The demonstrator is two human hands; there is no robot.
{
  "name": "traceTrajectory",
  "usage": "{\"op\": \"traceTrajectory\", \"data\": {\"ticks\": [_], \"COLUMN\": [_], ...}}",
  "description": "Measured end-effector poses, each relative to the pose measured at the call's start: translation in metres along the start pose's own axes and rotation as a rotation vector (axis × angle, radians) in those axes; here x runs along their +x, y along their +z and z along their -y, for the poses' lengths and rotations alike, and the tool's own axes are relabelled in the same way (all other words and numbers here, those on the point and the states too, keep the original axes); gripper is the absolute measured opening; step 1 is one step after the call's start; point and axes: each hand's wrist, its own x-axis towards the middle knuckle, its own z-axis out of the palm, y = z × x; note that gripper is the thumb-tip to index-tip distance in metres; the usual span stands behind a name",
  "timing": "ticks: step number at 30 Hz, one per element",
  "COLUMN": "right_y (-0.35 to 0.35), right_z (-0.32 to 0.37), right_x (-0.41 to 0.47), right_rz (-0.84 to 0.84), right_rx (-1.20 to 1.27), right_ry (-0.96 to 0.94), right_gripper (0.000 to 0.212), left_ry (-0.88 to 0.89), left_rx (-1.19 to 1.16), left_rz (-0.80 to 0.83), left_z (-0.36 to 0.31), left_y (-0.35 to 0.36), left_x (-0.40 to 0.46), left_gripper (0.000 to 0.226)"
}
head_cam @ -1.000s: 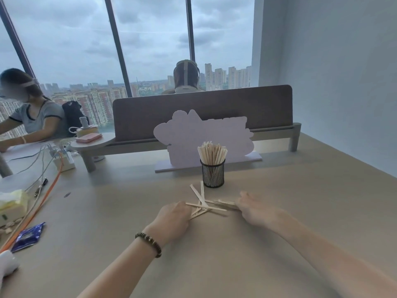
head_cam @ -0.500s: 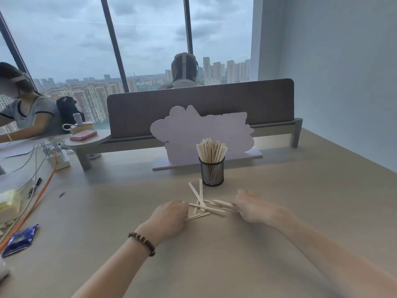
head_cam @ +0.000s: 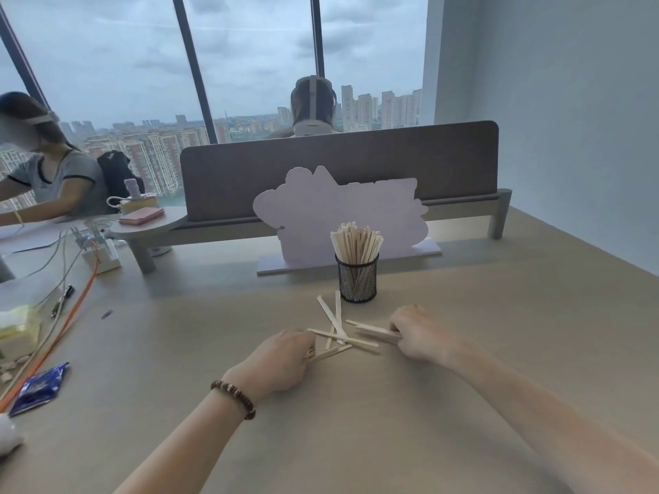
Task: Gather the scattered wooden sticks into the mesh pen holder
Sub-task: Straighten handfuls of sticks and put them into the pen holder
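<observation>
Both hands curled around loose sticks before mesh holder: left hand, right hand. Counter bare rightward.

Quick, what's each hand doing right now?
Left hand: closed on sticks lying on the table.
Right hand: closed, holding a few sticks.
</observation>
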Motion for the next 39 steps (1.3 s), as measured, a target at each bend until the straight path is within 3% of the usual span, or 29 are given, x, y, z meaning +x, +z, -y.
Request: {"op": "traceTrajectory", "data": {"ticks": [13, 25, 27, 30, 33, 39], "right_y": [-0.008, -0.008, -0.006, -0.001, 0.004, 0.015], "right_z": [0.009, 0.014, 0.015, 0.015, 0.015, 0.017], "right_x": [-0.007, -0.01, -0.01, -0.011, -0.013, -0.009], "right_rz": [0.038, 0.064, 0.061, 0.071, 0.079, 0.024], "right_rx": [0.11, 0.105, 0.102, 0.111, 0.113, 0.093], "right_ry": [0.051, 0.059, 0.071, 0.079, 0.077, 0.128], "right_gripper": [0.023, 0.017, 0.014, 0.027, 0.022, 0.031], "left_ry": [0.05, 0.008, 0.009, 0.014, 0.03, 0.016], "left_rx": [-0.035, 0.047, 0.029, 0.011, -0.009, -0.242], "left_rz": [-0.056, 0.008, 0.017, -0.002, -0.035, -0.1], "left_z": [-0.002, -0.006, -0.008, -0.008, -0.011, -0.01], "left_y": [0.005, 0.008, 0.008, 0.008, 0.005, 0.004], "left_x": [-0.001, -0.001, -0.001, 0.0, -0.001, 0.001], "left_gripper": [0.018, 0.023, 0.024, 0.02, 0.015, 0.005]}}
